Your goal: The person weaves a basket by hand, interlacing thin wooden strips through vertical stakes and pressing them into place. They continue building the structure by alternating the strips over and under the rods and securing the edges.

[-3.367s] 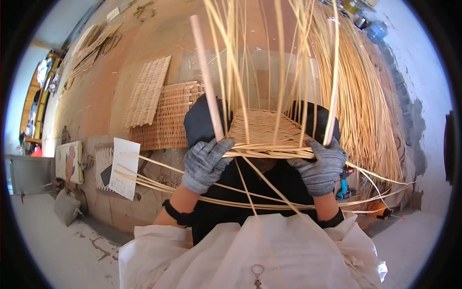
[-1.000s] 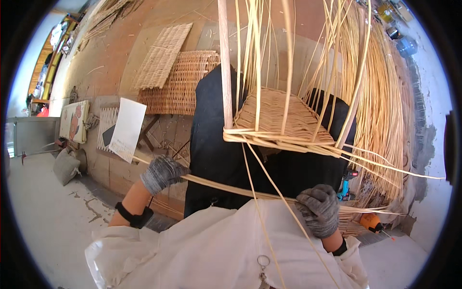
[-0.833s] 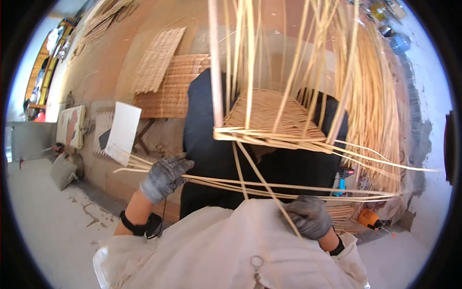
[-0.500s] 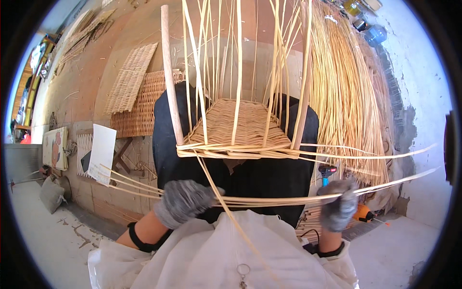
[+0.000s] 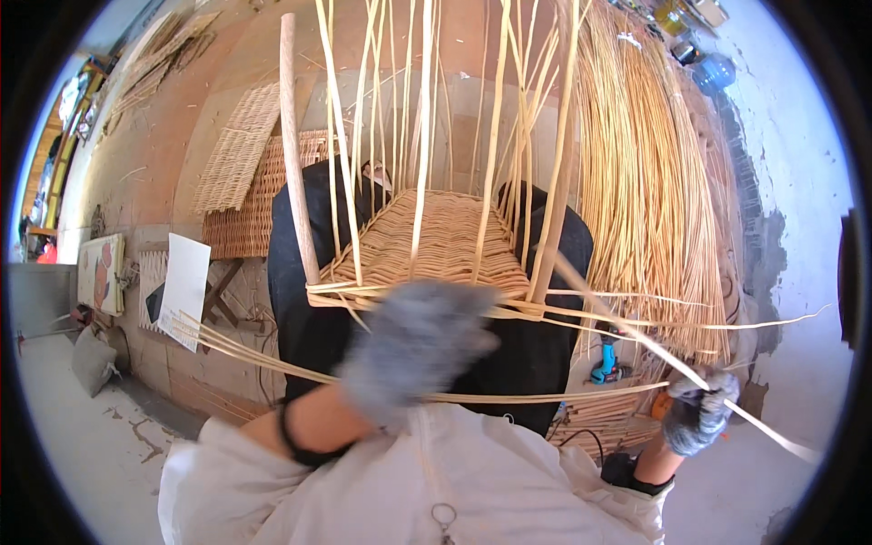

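Note:
A partly woven basket (image 5: 427,236) with tall upright rods and two thicker posts (image 5: 292,136) rests on my black-clad knees (image 5: 300,318). My left hand (image 5: 427,336), in a grey glove and smeared by motion, is at the basket's near edge, partly hiding it; its fingers cannot be made out. My right hand (image 5: 704,404), also gloved, grips a pale willow strand (image 5: 767,434) that slants from the basket's right side down past the hand. A few loose strands (image 5: 581,395) cross my lap below the basket.
Long willow rods (image 5: 645,200) lie in a pile at right beside a wall (image 5: 799,227). A blue drill (image 5: 609,363) is below them. Woven panels (image 5: 232,163), a white paper sheet (image 5: 184,291) and a grey sack (image 5: 94,361) are at left.
My left hand has moved up and rightward to the basket's edge. My right hand has moved outward to the right with a single strand, apart from the strands crossing my lap.

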`<state>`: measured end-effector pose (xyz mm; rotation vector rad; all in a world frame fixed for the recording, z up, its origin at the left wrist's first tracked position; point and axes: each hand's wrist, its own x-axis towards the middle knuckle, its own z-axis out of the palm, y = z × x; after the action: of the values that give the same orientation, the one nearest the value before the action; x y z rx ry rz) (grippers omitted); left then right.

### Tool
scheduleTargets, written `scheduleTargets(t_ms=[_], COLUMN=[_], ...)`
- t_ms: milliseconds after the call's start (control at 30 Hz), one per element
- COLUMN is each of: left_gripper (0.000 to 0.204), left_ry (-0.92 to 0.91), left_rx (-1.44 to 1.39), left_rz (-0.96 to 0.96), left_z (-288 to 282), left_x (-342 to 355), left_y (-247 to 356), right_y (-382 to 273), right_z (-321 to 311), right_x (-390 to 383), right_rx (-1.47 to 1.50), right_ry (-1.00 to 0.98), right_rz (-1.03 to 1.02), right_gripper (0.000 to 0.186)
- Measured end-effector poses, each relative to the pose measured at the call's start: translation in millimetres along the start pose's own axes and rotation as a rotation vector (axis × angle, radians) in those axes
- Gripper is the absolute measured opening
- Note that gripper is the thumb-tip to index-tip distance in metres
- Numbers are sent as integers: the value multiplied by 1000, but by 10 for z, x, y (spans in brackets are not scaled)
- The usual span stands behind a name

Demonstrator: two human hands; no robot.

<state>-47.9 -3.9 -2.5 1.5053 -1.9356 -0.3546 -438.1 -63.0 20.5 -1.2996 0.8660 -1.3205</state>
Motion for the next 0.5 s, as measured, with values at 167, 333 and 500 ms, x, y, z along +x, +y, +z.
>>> scheduleTargets(t_ms=[167, 333, 500], left_gripper=[39, 38, 35], left_ry=[-9, -295, -294], left_rx=[175, -75, -122], left_rz=[356, 470, 467], left_z=[658, 272, 188], left_x=[72, -226, -144], left_y=[121, 158, 195], right_y=[33, 246, 244], right_z=[103, 157, 362], right_x=[25, -114, -132], right_rx=[-408, -356, -343], right_ry=[-65, 65, -45], right_rz=[-72, 24, 24], right_gripper=[31, 25, 26])
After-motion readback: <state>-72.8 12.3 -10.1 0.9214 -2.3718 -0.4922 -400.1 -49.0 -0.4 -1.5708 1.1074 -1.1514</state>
